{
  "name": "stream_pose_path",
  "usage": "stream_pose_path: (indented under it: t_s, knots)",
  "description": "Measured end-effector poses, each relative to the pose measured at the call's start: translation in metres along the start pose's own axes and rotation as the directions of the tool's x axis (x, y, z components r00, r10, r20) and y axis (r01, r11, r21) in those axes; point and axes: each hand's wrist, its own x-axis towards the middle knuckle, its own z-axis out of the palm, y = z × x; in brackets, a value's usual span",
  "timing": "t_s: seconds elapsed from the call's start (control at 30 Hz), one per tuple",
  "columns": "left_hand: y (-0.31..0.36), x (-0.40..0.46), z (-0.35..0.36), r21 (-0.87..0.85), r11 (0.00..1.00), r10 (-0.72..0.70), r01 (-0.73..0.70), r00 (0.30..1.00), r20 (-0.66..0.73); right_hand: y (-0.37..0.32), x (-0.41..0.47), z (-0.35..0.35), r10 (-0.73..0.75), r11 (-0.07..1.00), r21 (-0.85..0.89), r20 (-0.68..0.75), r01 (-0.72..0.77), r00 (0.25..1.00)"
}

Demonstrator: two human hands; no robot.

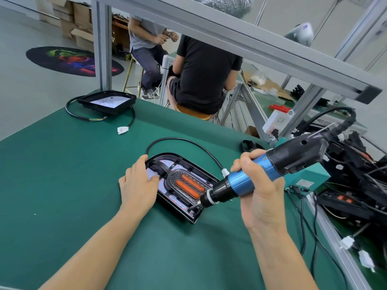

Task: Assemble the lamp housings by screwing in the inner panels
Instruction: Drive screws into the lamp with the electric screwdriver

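Observation:
A black lamp housing (201, 170) lies on the green mat (83, 185). Its inner panel (184, 185) carries two orange strips. My left hand (139, 184) rests flat on the housing's left end, thumb at its far rim and fingers on the white panel. My right hand (259, 191) grips a blue and black electric screwdriver (251, 176). The screwdriver's bit (193, 206) points down into the housing's near right corner. A black cable (188, 141) loops from the housing to a white connector (225, 172).
A second black housing (107, 101) with cable and white plug (122, 129) sits at the mat's far left. A pile of black housings and wires (356, 174) fills the right side, beside a teal box (310, 178). Two people sit beyond the bench.

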Motion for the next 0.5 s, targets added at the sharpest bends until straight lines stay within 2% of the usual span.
stream_pose_path:
  t_s: [0.1,0.2,0.3,0.37,0.5]
  knots:
    - [0.0,-0.001,-0.001,0.006,1.0,0.001,-0.001,1.0,0.003,-0.004,-0.002,-0.001,-0.029,0.999,0.03,-0.098,0.032,0.995]
    - [-0.001,-0.002,-0.001,0.03,0.999,0.017,-0.018,1.0,0.009,-0.017,-0.001,-0.01,-0.116,0.989,0.065,-0.233,0.134,0.966]
    - [-0.003,0.0,-0.001,0.068,0.997,0.036,-0.037,0.999,0.008,-0.035,0.003,-0.031,-0.244,0.97,-0.073,-0.314,0.232,0.918]
    - [-0.004,0.001,-0.001,0.076,0.996,0.036,-0.036,0.999,0.009,-0.044,0.007,-0.052,-0.271,0.958,-0.191,-0.347,0.216,0.898]
    - [-0.005,0.0,0.0,0.073,0.997,0.038,-0.039,0.999,0.018,-0.05,0.015,-0.106,-0.193,0.931,-0.364,-0.422,0.029,0.886]
